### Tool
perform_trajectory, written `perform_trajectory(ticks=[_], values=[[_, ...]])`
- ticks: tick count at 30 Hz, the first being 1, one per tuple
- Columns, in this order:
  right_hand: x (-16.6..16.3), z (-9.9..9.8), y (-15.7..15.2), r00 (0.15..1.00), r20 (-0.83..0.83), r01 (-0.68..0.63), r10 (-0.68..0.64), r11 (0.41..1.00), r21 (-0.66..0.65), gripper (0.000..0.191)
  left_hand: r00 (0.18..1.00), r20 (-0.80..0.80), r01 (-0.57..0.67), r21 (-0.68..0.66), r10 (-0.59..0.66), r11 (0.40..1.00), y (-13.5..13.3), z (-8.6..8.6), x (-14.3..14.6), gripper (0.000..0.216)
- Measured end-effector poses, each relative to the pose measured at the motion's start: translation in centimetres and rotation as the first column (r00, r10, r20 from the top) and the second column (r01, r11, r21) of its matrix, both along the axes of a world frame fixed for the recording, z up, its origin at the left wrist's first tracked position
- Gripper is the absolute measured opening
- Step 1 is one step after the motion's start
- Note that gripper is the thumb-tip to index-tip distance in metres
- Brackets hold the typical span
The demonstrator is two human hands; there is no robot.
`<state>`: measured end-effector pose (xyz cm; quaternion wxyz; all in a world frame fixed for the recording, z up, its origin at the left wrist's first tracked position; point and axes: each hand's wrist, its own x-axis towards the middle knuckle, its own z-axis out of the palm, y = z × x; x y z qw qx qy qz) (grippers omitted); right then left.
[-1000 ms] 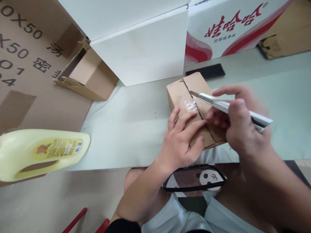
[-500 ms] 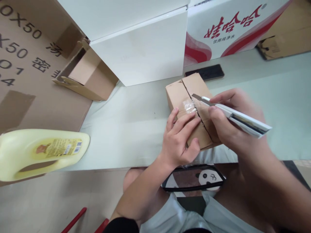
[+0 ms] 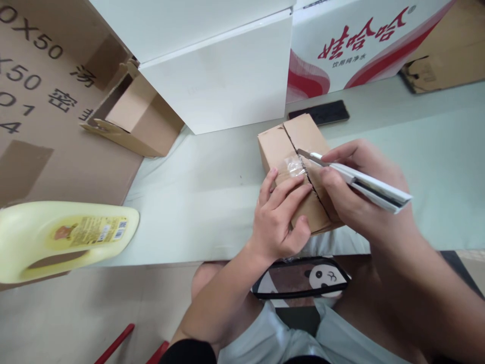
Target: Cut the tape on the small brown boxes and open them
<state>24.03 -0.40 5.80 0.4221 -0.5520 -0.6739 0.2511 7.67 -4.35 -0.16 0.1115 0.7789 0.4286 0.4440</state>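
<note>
A small brown cardboard box (image 3: pixel 275 144) sits near the front edge of the table, a dark seam running along its top. Clear tape (image 3: pixel 294 167) crosses that seam near the middle. My left hand (image 3: pixel 280 217) lies on the box's top left of the seam, fingers spread and pressing on it. In my right hand (image 3: pixel 364 187) is a white utility knife (image 3: pixel 373 189), gripped between thumb and fingers with its blade out. The blade's tip meets the seam just beyond the tape; whether it is inside the gap I cannot tell.
Behind the box lies a black phone (image 3: pixel 320 112). White cartons (image 3: pixel 223 76) and a red-and-white carton (image 3: pixel 352 50) line the back. An open cardboard box (image 3: pixel 151 121) and a yellow jug (image 3: pixel 102 230) stand at left. A panda-print pouch (image 3: pixel 303 278) rests on my lap.
My right hand has shifted slightly left with the utility knife, bringing the blade tip from beside the seam onto it. My left hand and the box stay where they were.
</note>
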Motion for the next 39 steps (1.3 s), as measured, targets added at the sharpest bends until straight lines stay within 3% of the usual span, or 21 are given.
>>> perform_trajectory(ticks=[39], values=[[-0.18, 0.29, 0.15, 0.997, 0.06, -0.04, 0.044, 0.997, -0.073, 0.011, 1.0, 0.003, -0.013, 0.009, 0.013, 1.0, 0.04, 0.29, 0.16, 0.046]])
